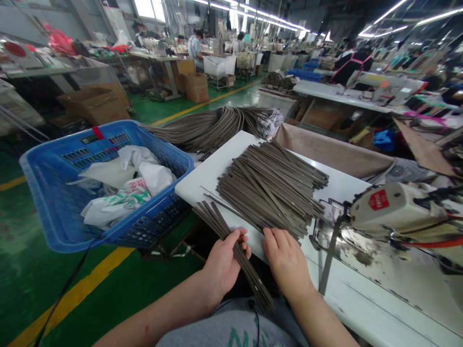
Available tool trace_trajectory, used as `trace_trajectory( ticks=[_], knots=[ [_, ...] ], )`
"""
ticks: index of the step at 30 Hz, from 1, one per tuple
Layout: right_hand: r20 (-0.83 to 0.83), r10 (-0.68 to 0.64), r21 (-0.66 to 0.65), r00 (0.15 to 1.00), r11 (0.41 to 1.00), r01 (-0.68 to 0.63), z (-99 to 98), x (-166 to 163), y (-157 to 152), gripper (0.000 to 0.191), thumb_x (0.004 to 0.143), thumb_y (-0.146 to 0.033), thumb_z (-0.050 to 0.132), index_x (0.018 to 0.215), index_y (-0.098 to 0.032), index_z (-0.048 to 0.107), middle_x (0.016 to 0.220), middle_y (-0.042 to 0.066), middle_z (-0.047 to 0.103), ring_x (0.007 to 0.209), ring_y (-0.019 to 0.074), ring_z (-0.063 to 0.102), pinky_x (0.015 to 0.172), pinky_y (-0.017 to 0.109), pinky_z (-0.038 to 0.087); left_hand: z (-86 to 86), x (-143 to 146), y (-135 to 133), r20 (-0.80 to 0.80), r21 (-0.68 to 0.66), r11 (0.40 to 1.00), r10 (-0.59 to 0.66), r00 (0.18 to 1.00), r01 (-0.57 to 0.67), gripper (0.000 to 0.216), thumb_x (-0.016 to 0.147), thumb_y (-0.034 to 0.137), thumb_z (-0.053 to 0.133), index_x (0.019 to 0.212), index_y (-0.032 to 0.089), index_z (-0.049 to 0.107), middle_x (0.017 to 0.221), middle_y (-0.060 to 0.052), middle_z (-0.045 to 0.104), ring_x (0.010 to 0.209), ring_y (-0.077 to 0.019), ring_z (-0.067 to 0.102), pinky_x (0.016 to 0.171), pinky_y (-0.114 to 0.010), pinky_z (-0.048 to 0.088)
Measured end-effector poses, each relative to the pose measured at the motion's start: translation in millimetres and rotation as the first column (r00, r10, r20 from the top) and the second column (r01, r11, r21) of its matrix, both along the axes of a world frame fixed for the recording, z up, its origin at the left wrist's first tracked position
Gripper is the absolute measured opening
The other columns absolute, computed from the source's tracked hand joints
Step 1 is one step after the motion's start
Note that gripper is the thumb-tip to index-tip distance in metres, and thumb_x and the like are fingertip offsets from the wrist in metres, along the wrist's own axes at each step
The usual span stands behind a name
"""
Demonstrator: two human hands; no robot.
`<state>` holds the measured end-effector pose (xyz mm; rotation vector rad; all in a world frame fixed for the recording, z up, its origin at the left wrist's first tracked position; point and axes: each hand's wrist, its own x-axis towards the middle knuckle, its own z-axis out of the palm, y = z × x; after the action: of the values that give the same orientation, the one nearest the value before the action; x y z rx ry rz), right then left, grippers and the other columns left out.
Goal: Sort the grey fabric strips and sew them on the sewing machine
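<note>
My left hand [227, 258] is closed around a small bundle of grey-brown fabric strips [213, 219], held slanting in front of the table's near edge. The lower ends of the bundle hang over my lap. On the white table [202, 178] lies a large, loosely aligned pile of the same strips [267, 183], with a few crossing over the others. My right hand [285, 255] rests at the near edge of this pile, its fingers curled onto strips there; the fingertips are partly hidden.
A sewing machine [394, 212] stands at the right, with one strip [330, 255] lying by its needle area. At the left is a blue basket [155, 212] holding white plastic bags [115, 202]. Long strips [202, 127] are heaped behind the table. Other people work farther back.
</note>
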<state>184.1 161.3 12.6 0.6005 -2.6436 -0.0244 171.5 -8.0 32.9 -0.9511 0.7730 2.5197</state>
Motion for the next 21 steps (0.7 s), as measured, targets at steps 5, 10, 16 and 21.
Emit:
trace_trajectory(
  ticks=[5,10,16,21],
  knots=[
    [0.069,0.102,-0.170,0.992,0.981,-0.089,19.3,16.3,-11.2,0.024,0.104,-0.016,0.047,0.118,-0.013,0.066,0.099,0.012,0.069,0.089,0.0260,0.062,0.082,0.041,0.055,-3.1,2.8,-0.5,-0.098,-0.038,0.999,0.018,0.995,-0.022,0.015,0.088,0.018,0.080,0.097,0.010,0.071,0.089,-0.007,0.067,0.066,-0.0092,0.053,0.060,-0.019,0.049],
    [0.295,0.235,-0.495,0.926,0.867,-0.063,35.8,15.2,-9.4,0.023,0.108,-0.025,0.048,0.105,-0.021,0.070,0.091,0.006,0.070,0.083,0.0196,0.067,0.077,0.032,0.056,-5.5,2.9,-3.3,-0.044,-0.051,0.999,-0.003,0.999,0.001,0.017,0.092,0.023,0.075,0.083,0.012,0.066,0.076,-0.003,0.061,0.059,-0.0094,0.051,0.055,-0.018,0.045],
    [0.209,-0.033,-0.357,0.977,0.928,0.108,12.7,-4.9,16.4,0.022,0.104,-0.035,0.057,0.113,-0.019,0.070,0.102,0.011,0.073,0.094,0.0273,0.069,0.086,0.043,0.058,-5.0,3.7,-4.2,0.003,-0.153,0.988,0.005,1.000,-0.004,0.018,0.097,0.017,0.063,0.081,0.011,0.066,0.070,-0.002,0.058,0.057,-0.0096,0.053,0.058,-0.018,0.049],
    [0.145,-0.040,-0.113,0.989,0.992,0.057,1.3,-2.6,14.8,0.017,0.102,-0.020,0.056,0.111,-0.015,0.069,0.093,0.011,0.070,0.087,0.0265,0.065,0.079,0.039,0.057,-0.3,4.8,-2.4,0.000,-0.078,0.996,-0.034,0.999,0.034,0.019,0.099,0.014,0.057,0.084,0.010,0.068,0.069,-0.004,0.060,0.067,-0.0156,0.065,0.074,-0.030,0.061]
  ],
)
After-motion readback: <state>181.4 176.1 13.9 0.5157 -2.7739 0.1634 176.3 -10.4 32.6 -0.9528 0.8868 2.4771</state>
